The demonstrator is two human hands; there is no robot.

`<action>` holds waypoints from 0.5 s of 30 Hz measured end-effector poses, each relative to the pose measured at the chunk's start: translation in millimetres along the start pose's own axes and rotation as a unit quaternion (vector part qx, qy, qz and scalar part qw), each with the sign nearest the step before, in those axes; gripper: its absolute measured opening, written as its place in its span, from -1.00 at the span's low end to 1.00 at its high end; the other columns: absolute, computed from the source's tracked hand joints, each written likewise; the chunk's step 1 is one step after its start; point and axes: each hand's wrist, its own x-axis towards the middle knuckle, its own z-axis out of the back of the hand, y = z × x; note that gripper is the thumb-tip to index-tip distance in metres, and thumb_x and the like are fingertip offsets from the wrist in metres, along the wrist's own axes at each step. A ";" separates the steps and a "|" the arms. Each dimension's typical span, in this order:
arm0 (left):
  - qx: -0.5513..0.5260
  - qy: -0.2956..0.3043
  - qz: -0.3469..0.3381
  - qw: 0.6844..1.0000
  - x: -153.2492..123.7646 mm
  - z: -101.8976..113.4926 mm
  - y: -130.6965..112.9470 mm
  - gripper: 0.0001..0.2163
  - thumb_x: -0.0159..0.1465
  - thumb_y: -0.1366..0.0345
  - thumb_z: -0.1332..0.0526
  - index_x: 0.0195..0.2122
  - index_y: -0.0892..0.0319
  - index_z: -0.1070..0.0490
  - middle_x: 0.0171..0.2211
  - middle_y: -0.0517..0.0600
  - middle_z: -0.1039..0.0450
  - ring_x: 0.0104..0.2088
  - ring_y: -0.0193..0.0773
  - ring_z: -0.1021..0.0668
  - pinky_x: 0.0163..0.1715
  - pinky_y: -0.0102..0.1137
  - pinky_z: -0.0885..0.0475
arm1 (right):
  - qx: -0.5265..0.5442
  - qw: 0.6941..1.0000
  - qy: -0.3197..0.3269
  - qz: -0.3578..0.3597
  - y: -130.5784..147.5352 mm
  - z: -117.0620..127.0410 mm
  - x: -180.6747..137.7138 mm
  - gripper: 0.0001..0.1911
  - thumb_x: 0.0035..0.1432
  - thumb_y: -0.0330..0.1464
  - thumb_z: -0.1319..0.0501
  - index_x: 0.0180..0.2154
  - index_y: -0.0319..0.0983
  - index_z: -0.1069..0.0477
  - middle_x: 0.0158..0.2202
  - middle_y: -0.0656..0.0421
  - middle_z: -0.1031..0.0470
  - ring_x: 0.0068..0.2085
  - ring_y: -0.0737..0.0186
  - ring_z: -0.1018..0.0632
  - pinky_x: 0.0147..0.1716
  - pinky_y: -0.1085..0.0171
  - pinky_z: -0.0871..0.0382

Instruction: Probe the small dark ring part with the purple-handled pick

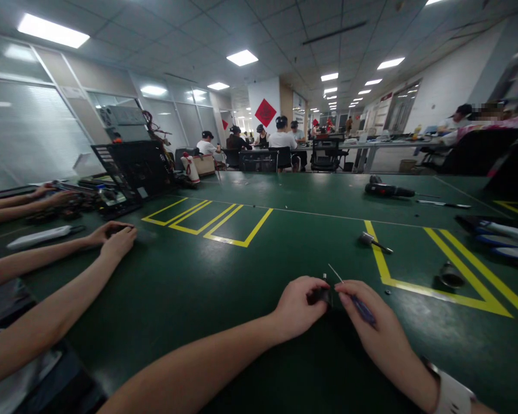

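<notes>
My left hand (pixel 299 306) is closed around a small dark metal part (pixel 325 295) with a short shaft pointing up; the fingers cover most of it. In my right hand (pixel 366 310) is a small screwdriver (pixel 364 310) with a purple-blue handle, its thin blade slanting up and left above the part. The blade tip and the part look apart. Right of my hands, a metal piece with a shaft (pixel 373 241) lies across a yellow tape line. Farther right sits a hollow metal cup-shaped piece (pixel 451 277). A tiny dark ring or nut (pixel 387 292) lies near my right hand.
A power drill (pixel 387 189) lies at the back right, with a pen-like tool (pixel 444 204) in front. Blue-handled tools (pixel 507 241) are at the right edge. Yellow tape marks (pixel 227 237) the green table (pixel 224 276). At left, another person's hands (pixel 114 237) work near a black computer case (pixel 133 172).
</notes>
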 end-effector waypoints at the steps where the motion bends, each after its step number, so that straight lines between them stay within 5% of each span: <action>1: 0.029 0.010 -0.007 1.000 -1.4 0.7 -2.2 -0.73 0.11 0.39 -0.21 -0.13 0.17 -0.44 -0.22 0.00 -0.40 -0.28 -0.29 -0.44 -0.29 -0.38 -0.38 | -0.003 1.000 0.004 -0.017 -1.2 0.7 1.5 -0.83 0.22 -0.35 -0.05 -0.23 -0.17 -0.40 -0.25 0.08 -0.51 -0.21 0.10 -0.54 -0.22 0.11 -0.46; 15: 0.123 0.103 0.021 0.987 -7.9 10.3 -26.7 -0.69 0.16 0.35 -0.19 -0.04 0.08 -0.39 -0.10 -0.01 -0.32 -0.20 -0.26 -0.43 -0.26 -0.35 -0.38 | -0.251 0.952 0.165 -0.066 -49.2 55.3 39.3 -0.72 0.01 -0.55 -0.08 -0.27 -0.19 -0.47 -0.19 0.05 -0.52 -0.16 -0.04 -0.49 -0.22 0.03 -0.36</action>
